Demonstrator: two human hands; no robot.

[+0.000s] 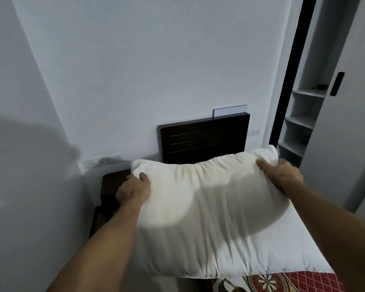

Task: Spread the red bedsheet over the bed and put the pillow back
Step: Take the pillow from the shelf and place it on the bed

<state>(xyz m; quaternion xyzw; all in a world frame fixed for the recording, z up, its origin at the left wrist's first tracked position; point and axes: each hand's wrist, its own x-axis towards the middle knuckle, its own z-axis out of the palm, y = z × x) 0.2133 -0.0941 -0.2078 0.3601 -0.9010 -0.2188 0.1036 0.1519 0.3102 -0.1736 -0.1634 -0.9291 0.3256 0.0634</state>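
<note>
A large white pillow (209, 211) is held up in front of me, over the head end of the bed. My left hand (134, 189) grips its left end, thumb on top. My right hand (281, 175) grips its upper right corner. Under the pillow, white mattress or sheet (299, 243) shows on the right. A strip of the red patterned bedsheet (293, 281) with flower and grid print lies at the bottom edge. The dark wooden headboard (204, 138) stands behind the pillow against the wall.
A dark bedside table (112, 186) stands left of the bed under a wall socket strip (102, 161). An open white shelf unit (301, 123) with a sliding door (341, 114) stands at the right. Pale walls surround the bed's head.
</note>
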